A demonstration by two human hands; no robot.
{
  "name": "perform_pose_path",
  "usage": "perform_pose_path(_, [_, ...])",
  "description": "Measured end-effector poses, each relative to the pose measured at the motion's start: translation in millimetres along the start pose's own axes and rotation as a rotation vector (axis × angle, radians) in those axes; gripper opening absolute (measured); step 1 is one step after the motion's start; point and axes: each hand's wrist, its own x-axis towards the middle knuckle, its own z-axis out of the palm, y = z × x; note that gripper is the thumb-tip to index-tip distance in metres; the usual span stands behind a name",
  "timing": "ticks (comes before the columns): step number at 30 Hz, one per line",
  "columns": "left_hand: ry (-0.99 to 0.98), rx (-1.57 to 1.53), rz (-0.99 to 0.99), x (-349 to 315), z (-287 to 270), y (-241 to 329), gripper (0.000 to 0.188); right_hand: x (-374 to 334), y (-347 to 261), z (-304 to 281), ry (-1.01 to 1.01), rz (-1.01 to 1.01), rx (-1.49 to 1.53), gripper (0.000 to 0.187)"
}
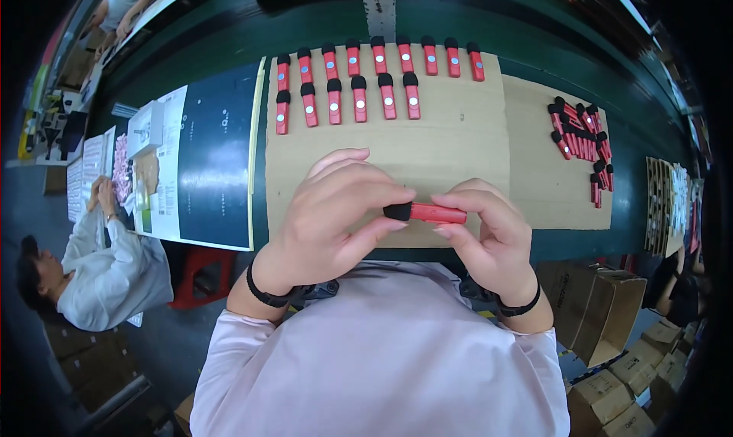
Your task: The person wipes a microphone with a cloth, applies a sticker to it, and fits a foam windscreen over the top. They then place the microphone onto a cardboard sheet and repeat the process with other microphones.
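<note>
Between my two hands a small red microphone (437, 213) with a black, foam-like cap lies level above the cardboard sheet (458, 147). My left hand (324, 208) pinches the black cap end between thumb and forefinger. At the other end, the thumb and forefinger of my right hand (495, 227) grip the red body. Beyond my hands, several more such microphones stand in two rows on the cardboard, a far row (379, 59) and a shorter near row (359, 105), most showing a round pale dot. A loose cluster of them (584, 143) lies on a second cardboard sheet at right.
A dark blue board (217, 147) lies left of the cardboard on the green table (321, 17). Further left a co-worker in a white top (114, 261) handles small things beside a red stool (202, 273). An open carton (603, 307) stands at lower right, near stacked boxes (611, 399).
</note>
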Motion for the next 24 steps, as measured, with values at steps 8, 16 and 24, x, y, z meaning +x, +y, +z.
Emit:
perform_pose_path(8, [0.147,-0.180,-0.075,-17.9,9.7,-3.9,0.032,4.9,0.4,16.9,0.038,-0.086,-0.025,0.031])
perform_pose_path(16, [0.133,-0.188,-0.093,-10.5,6.9,0.5,0.031,3.2,5.4,19.0,0.047,-0.097,0.013,0.031])
perform_pose_path(24, [0.114,-0.138,-0.029,-9.8,7.8,-3.2,0.032,4.5,7.8,19.7,0.054,-0.138,0.006,0.030])
